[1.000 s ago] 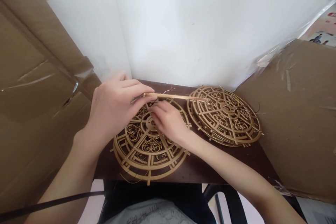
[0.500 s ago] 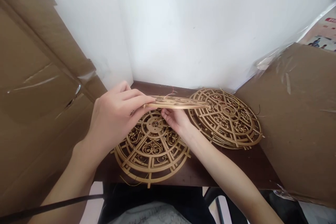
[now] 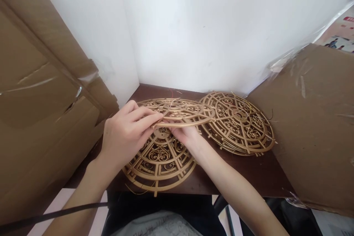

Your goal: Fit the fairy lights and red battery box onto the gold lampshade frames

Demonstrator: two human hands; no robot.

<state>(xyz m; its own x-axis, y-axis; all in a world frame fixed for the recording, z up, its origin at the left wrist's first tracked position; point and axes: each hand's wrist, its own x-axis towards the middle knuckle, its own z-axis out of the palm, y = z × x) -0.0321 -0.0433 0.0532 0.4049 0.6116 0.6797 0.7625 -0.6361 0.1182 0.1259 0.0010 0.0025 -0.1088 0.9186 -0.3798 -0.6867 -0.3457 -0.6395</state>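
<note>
Holding a gold round disc (image 3: 181, 110) up over the dark table (image 3: 249, 177), your left hand (image 3: 124, 136) pinches its near rim, with the fingers on top. Your right hand (image 3: 186, 134) is under the disc, touching it. You cannot tell from here if that hand is closed on it or only props it up. Thin wires (image 3: 173, 100) stick up from the middle of the disc.

Right below it, at the front edge of the table, lies the front pile (image 3: 159, 164) of the same gold discs. The back pile (image 3: 239, 125) lies near the back right corner, and the right edge of the held disc reaches just over it.

The left cardboard box (image 3: 41, 92) stands by the left edge of the table, and the right cardboard box (image 3: 318, 118) stands by the right edge. Both have clear tape on them, and you cannot see what is inside.

Past the right box is a printed sheet (image 3: 339, 38) with small pictures. Its writing is too small to read.
</note>
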